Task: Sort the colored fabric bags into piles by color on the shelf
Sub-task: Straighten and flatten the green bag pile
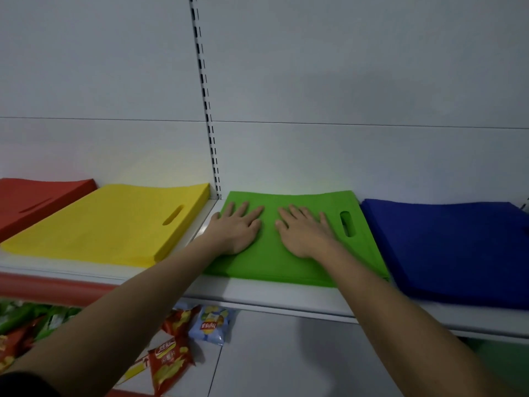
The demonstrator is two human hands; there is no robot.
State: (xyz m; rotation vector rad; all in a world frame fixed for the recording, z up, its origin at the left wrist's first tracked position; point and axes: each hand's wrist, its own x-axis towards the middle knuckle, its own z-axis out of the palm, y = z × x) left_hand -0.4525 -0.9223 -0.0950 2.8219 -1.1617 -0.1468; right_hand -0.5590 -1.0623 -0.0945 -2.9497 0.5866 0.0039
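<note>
Shelf (286, 296): a white store shelf carries four piles of fabric bags side by side; its front lip is bare just ahead of the piles, so anything nudged forward could go over it to the lower level.
Blue pile (458, 247): far right, its near corner overhanging toward the shelf's front; its left edge lies just beside the green stack, and a sideways shove there could ruck or mix the two colors.
Yellow pile (108, 222): left of the upright post, square and untouched, handle slot showing.
Green pile (274, 262): centre, under both palms; its front edge sits near the lip, and the layered edges at the right look slightly fanned. Pressing while pulling back would likely drag the top bags forward and skew the stack.
Red pile (37, 202): far left, partly out of frame, well apart from the action.
Left hand (239, 229): flat, fingers spread, pressing the green pile's left part.
Right hand (305, 232): flat, fingers spread, pressing beside the cut-out handle (347, 223); a fingertip catching that slot could lift the top bag.
Snack packets (177, 356): scattered on the level below, where a slipped bag would land.
</note>
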